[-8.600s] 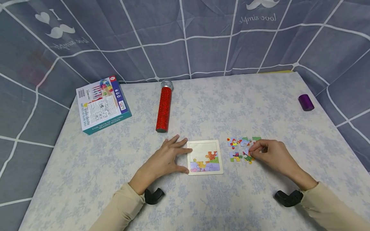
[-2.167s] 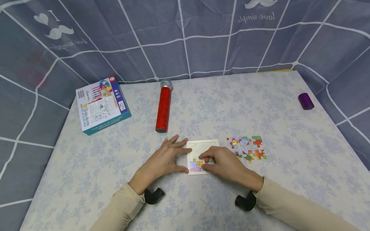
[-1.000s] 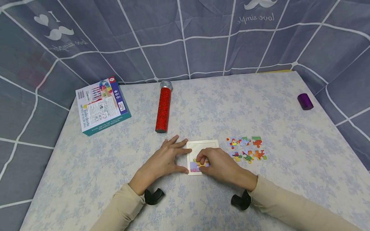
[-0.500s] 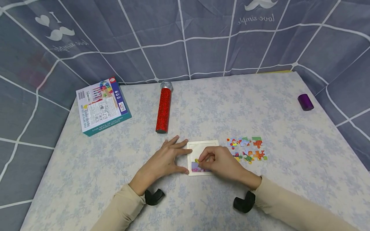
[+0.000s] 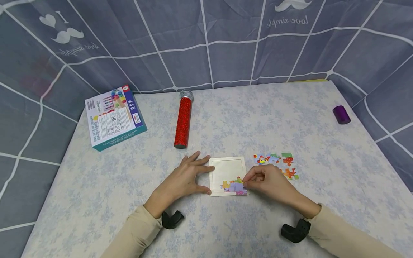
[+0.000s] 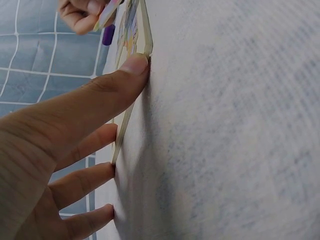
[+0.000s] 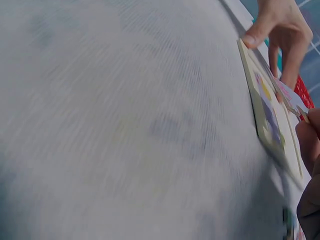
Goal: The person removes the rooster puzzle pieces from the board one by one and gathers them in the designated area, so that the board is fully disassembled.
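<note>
A square puzzle tray (image 5: 226, 169) with a pale rim lies on the table. Along its near side sits a joined strip of jigsaw pieces (image 5: 228, 186), partly covered. My right hand (image 5: 274, 184) pinches a lilac and pink jigsaw piece (image 5: 239, 187) between thumb and index finger, raised over the tray's near right corner; the right wrist view shows this piece (image 7: 291, 98) tilted above the tray. My left hand (image 5: 180, 181) has its fingers spread, thumb and index finger touching the tray's left edge. Loose jigsaw pieces (image 5: 287, 159) lie right of the tray, some hidden behind my right hand.
A red glittery microphone (image 5: 183, 122) lies behind the tray. A boxed toy set (image 5: 114, 118) rests at the back left. Near the right edge is a purple cylinder (image 5: 341, 114). A grey-blue curtain (image 5: 232, 57) hangs behind the table.
My right hand has lifted the lilac and pink jigsaw piece from the tray's near left corner and carried it rightward. My left hand stays in place.
</note>
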Demonstrator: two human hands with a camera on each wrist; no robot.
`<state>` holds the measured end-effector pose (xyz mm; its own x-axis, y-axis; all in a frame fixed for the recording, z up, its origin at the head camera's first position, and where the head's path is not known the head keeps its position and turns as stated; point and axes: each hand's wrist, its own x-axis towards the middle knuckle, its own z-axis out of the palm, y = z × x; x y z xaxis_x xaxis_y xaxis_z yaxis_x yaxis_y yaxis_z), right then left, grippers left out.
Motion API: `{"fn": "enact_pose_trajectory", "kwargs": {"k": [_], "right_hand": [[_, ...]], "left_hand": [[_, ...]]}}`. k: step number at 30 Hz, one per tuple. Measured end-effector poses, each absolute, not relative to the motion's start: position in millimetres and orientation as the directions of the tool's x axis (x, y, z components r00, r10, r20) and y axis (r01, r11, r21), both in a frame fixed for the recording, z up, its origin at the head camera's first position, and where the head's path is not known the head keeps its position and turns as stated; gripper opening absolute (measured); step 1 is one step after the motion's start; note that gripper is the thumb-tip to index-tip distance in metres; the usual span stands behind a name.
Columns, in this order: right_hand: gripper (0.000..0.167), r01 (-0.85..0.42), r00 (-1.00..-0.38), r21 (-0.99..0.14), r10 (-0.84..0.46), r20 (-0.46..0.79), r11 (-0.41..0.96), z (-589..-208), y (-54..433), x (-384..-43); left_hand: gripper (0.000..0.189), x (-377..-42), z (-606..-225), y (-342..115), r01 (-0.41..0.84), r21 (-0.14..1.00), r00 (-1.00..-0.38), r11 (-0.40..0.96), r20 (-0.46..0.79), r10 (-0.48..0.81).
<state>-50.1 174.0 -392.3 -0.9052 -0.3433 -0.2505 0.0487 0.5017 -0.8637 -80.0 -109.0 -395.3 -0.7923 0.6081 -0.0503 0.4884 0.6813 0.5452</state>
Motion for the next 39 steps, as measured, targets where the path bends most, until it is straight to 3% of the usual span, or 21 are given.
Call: {"fn": "enact_pose_trajectory", "kwargs": {"k": [22,31,39], "right_hand": [[0.012,0.144,-0.931,-0.788,-0.187,-0.313,0.599,-392.9,225.2,-31.5],[0.001,0.053,-0.964,-0.731,-0.155,-0.214,0.68,-395.1,222.1,-28.9],[0.011,0.021,-0.973,-0.691,-0.145,-0.181,0.723,-395.6,218.2,-29.7]], "left_hand": [[0.07,-79.4,-396.4,-109.4,0.49,0.543,-0.795,0.682,-0.041,0.605],[0.07,-79.1,-396.8,-109.2,0.49,0.545,-0.796,0.681,-0.038,0.604],[0.07,-79.4,-396.6,-109.2,0.493,0.544,-0.794,0.679,-0.038,0.607]]}}
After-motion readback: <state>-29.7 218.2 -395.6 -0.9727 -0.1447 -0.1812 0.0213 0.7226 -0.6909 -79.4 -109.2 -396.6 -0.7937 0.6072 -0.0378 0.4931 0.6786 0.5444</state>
